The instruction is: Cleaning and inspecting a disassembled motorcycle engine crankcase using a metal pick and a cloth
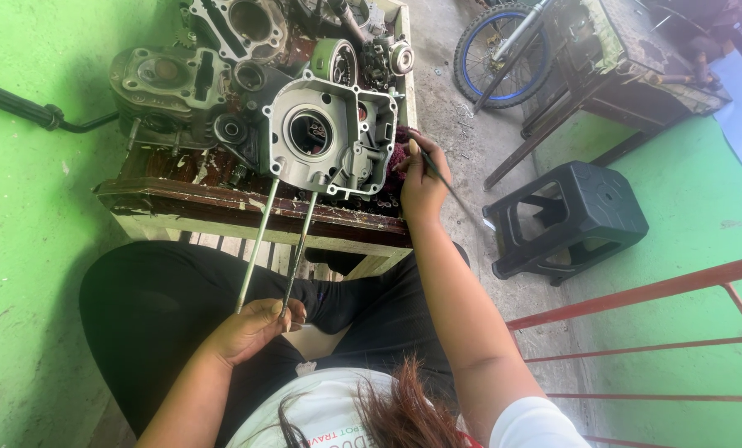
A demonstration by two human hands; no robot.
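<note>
At six o'clock of the engine case (331, 137), two long studs (259, 241) are gripped by the left hand (250, 328).
For steadiness, the case is braced on the table (221, 211); at three o'clock, a thin tool (450, 184) is pinched by the right hand (420, 182).

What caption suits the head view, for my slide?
Left hand grips two long studs from an engine crankcase.

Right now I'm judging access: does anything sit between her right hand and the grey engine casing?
Nothing visible does. The right hand, holding a thin tool, is right beside the engine casing, at its right edge. The left hand grips two long rods.
</note>
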